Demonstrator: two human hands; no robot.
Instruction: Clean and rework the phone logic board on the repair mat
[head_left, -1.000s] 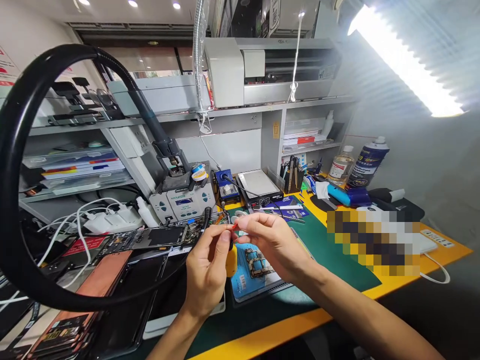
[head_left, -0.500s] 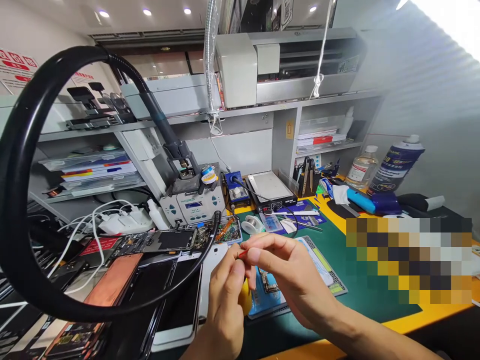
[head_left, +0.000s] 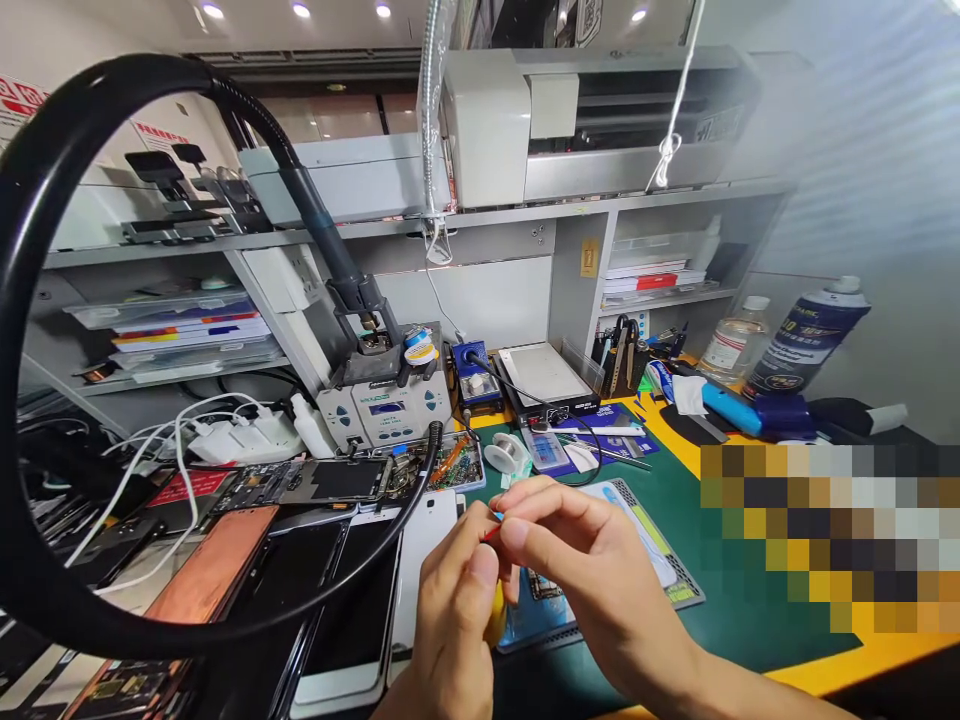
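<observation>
My left hand (head_left: 457, 600) is closed, with a yellow object (head_left: 496, 615) partly showing in its grip; most of that object is hidden by the fingers. The fingers of my right hand (head_left: 581, 560) pinch around a small red piece (head_left: 491, 536) where both hands meet. A bit of blue shows beside the red piece, between the fingertips. Under and behind the hands, a circuit board (head_left: 544, 588) rests on a light blue pad (head_left: 525, 622), partly covered by my right hand.
Phones (head_left: 352, 600) and phone parts fill the left side. A black hose (head_left: 112, 640) loops across the left foreground. Behind stand a soldering station (head_left: 386, 410), a solder spool (head_left: 508, 455) and a flat plate device (head_left: 544, 375). A spray can (head_left: 806, 340) and bottle (head_left: 731, 345) are at right.
The view has shifted slightly. Both hands stay together, and a bit of blue now shows between the fingertips beside the red piece.
</observation>
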